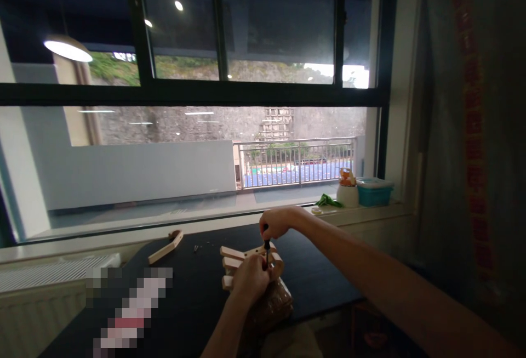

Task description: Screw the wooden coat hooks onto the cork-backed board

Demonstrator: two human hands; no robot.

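Held the right arm stretched in from the lower right, raised over the bench and bent downward at the wrist. Held the left forearm low, angled up from the bottom edge. Closed the right grip around the handle of a dark screwdriver, upright with its shaft pointing down. Curled the left grip over a pale wooden frame made of slats and a curved piece, closed on it just beside the shaft. Held the frame near the bench's front edge, above a shiny brown wrapped bundle. Saw, farther left, a loose wooden part and small screws. Noticed, on the windowsill, a lidded teal box beside a white pot; could not make out the contents of the box.
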